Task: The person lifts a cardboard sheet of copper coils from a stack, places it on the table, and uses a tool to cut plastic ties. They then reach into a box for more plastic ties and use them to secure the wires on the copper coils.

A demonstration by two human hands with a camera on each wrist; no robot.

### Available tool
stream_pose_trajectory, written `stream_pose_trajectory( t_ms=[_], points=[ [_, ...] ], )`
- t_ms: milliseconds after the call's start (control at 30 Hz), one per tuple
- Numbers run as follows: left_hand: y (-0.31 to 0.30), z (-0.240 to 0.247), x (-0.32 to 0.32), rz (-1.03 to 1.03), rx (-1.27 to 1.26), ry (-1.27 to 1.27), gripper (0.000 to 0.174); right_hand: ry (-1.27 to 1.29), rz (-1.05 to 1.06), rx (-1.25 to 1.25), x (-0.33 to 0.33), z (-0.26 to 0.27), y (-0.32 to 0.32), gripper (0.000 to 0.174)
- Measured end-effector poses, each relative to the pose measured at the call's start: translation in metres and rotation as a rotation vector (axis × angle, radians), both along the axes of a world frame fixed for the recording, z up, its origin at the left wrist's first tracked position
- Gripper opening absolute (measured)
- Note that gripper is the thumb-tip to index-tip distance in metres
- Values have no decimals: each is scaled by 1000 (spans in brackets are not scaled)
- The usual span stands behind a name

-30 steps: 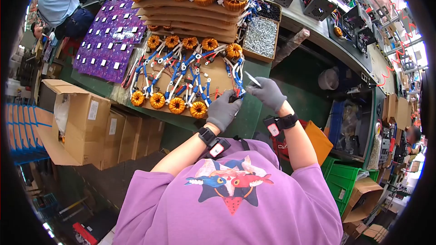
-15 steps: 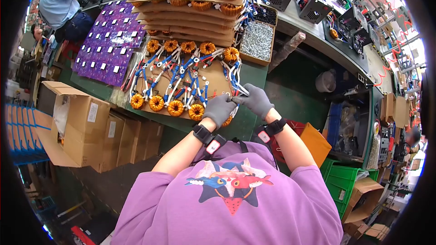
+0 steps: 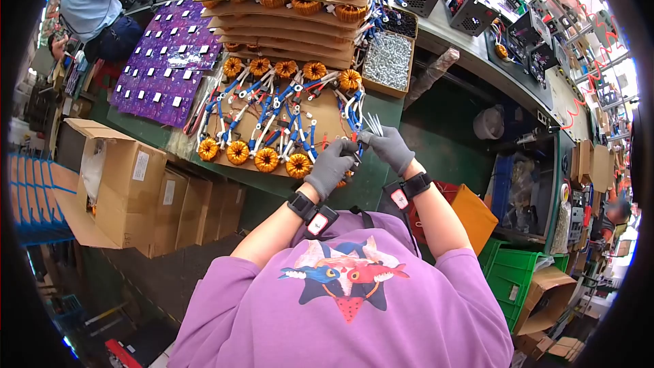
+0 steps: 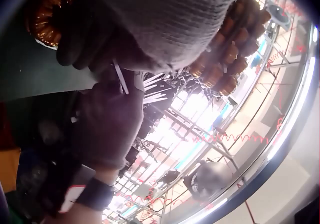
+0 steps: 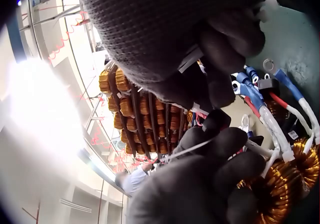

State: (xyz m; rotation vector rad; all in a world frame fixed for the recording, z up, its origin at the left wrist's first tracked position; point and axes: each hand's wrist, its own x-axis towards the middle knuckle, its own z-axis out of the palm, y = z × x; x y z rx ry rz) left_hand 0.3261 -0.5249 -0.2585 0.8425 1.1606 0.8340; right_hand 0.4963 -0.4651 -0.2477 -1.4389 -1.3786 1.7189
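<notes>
My gloved right hand (image 3: 387,148) holds several white cable ties (image 3: 372,123) that fan upward past its fingers. Right beside it, my gloved left hand (image 3: 331,167) grips wires (image 5: 201,115) at the right edge of the cardboard sheet, its fingertips close to the right hand's. One thin white tie (image 5: 192,149) runs across the left fingers in the right wrist view. The pinched part of the wires is largely hidden by both gloves. Copper-wound coils (image 3: 298,165) with blue and white leads ending in ring terminals lie left of the hands.
Behind the hands rises a stack of cardboard layers (image 3: 283,37) bearing coils. A box of silvery metal parts (image 3: 387,60) stands right of it, purple circuit boards (image 3: 160,68) to the left. Open cartons (image 3: 122,184) are below the bench's left side; a green crate (image 3: 507,276) sits at right.
My right hand, earlier raised apart to the right with white ties, has come in to the left hand at the wires. The ties now point upward and spread. The left hand stays nearly in place.
</notes>
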Motion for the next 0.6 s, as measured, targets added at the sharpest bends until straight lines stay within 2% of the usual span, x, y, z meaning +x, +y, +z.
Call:
stream_pose_trajectory(
  t_ms=[100,133,267,400,467,500,567,600],
  points=[
    [1,-7,9,77,18,58,16,-2,-28,-38,3,-1,-1,20],
    [2,-3,10,130,-77,10,13,67,-33,-114,6,-2,-1,19],
    [9,6,9,140,-187,-20,9,200,-62,-267,8,-8,2,16],
    [12,2,8,130,-178,-17,13,274,-32,-313,11,-11,6,16],
    [11,0,9,136,-137,-5,17,94,-21,-105,1,6,2,17],
    [11,-6,11,137,-139,-6,17,94,-20,-107,1,3,4,17],
    [11,-22,18,162,226,402,25,-42,104,178,5,-5,7,17],
    [14,-19,17,120,201,450,31,-49,102,149,4,-3,8,15]
  ],
)
